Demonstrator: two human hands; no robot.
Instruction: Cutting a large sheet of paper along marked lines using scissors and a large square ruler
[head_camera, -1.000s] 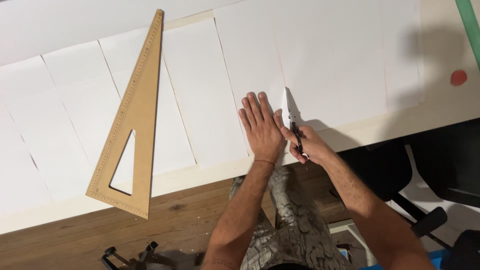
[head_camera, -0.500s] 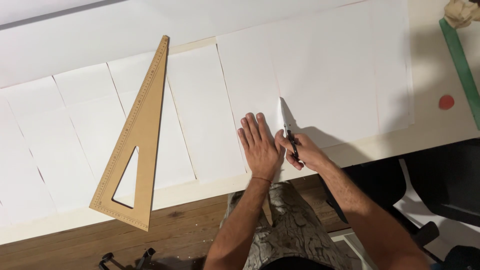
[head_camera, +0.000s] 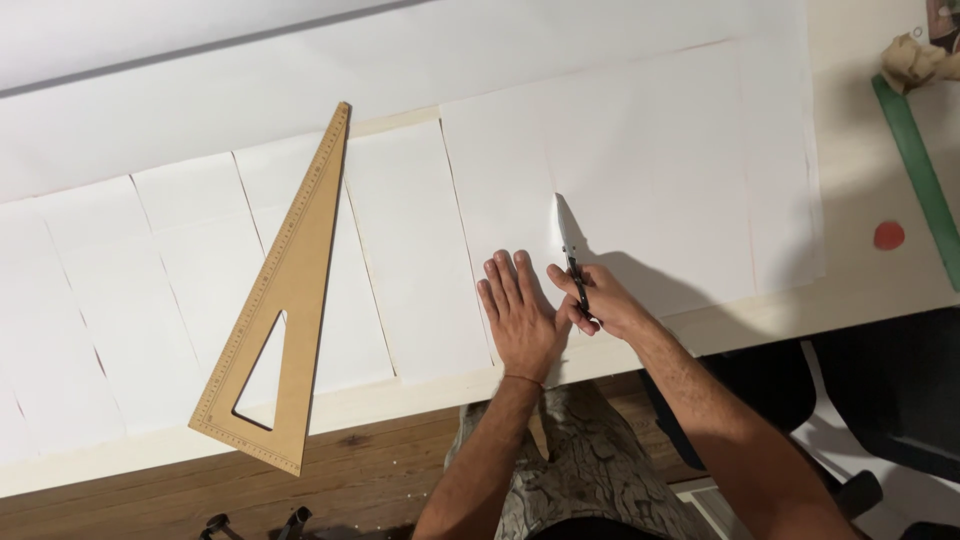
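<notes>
Pressing flat on the paper, the left hand (head_camera: 522, 318) lies near the front edge of the desk (head_camera: 860, 290), its fingers (head_camera: 505, 280) stretched out straight and close together, gripping nothing. Just to its right, the right hand (head_camera: 600, 303) is curled tight around the dark handles of a pair of scissors (head_camera: 572, 255); thumb and fingers wrap the handles, and the two hands almost touch at the knuckles. The pale blades point away from the person, up along a cut line in the large white sheet (head_camera: 640, 170), and the tip stands partway into that sheet. How far the blades are parted cannot be told from this view.

Below the desk edge, the person's patterned lap and a wooden floor (head_camera: 370, 480) show.

To the left, well apart from the hands, a long wooden set square (head_camera: 290, 300) with a triangular cut-out lies across several narrower white strips (head_camera: 410, 250) laid side by side, its sharp point aimed away from the person and its short side close to the near desk edge.

Farther off on the right, a small red disc (head_camera: 888, 235) sits on bare desk, beside a green ruler (head_camera: 915, 165) that runs toward the far corner, where a crumpled brown wad (head_camera: 910, 62) rests.
</notes>
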